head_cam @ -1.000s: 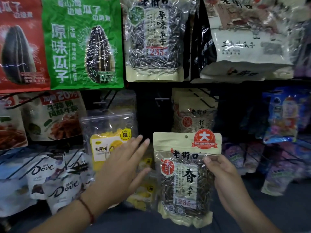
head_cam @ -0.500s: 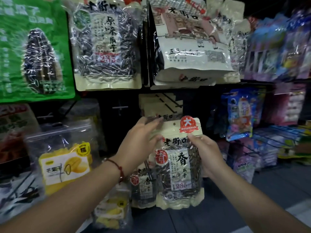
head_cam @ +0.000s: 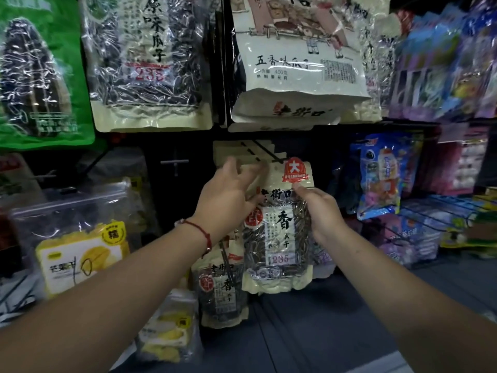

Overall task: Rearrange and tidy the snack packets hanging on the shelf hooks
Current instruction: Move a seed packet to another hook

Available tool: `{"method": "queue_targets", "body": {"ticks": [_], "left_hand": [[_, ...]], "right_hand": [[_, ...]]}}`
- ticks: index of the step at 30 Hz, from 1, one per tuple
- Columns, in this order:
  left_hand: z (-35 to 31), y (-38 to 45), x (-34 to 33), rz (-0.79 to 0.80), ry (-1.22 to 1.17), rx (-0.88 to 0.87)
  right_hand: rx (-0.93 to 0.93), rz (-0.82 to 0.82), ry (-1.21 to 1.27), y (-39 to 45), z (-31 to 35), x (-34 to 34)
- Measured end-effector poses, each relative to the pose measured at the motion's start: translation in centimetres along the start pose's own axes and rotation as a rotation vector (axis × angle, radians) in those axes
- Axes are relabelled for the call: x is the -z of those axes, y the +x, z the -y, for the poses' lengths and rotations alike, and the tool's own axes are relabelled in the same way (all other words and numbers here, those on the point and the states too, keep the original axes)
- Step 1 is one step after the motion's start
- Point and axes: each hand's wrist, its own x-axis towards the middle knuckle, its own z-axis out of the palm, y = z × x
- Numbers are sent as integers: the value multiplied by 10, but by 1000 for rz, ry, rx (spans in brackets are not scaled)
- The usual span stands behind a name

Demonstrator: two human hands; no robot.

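While my right hand (head_cam: 321,211) pinches the cream-and-clear sunflower seed packet (head_cam: 278,232) by its right edge just under the red badge, my left hand (head_cam: 228,195) curls its fingers round the packet's top left corner, up by the black wire hook (head_cam: 265,153). The packet sits in front of the same-brand packets already hanging there, its top at the hook's tip; I cannot tell whether the hole has caught. I judge the job now is to keep the header flat and level, line the hole with the tip and slide it straight back. Its label reads 老街口, a large 香, 瓜子 and 235, with 大 on the badge. A matching packet (head_cam: 223,289) hangs lower left. Above, a white bag (head_cam: 301,68) reads 五香味瓜子, and a clear seed bag (head_cam: 148,63) reads 原味瓜子 and 235.
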Motion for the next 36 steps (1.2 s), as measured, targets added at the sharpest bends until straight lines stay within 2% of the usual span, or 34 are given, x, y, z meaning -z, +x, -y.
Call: {"method": "queue_targets", "body": {"ticks": [8,16,22,27,30,33,36], "left_hand": [[-2,-10,-2,-1,143,-16],[-1,-6,-6,8,183,-16],[10,-4,-24,22,249,-10],[13,-16,-43,41,406,14],[6,-28,-47,33,414,-61],[-14,-47,-36,202,337,-227],[-41,-48,-10,438,227,-351]], "right_hand": [[-68,62,-36,-2,-2,6],[-110,69,-95,6,1,0],[15,-51,-200,12,-8,-13],[156,-65,-364,19,-19,-15],[196,-40,-493,17,-20,-7],[185,51,-772,-2,-18,16],[54,78,-1059,-38,13,57]]}}
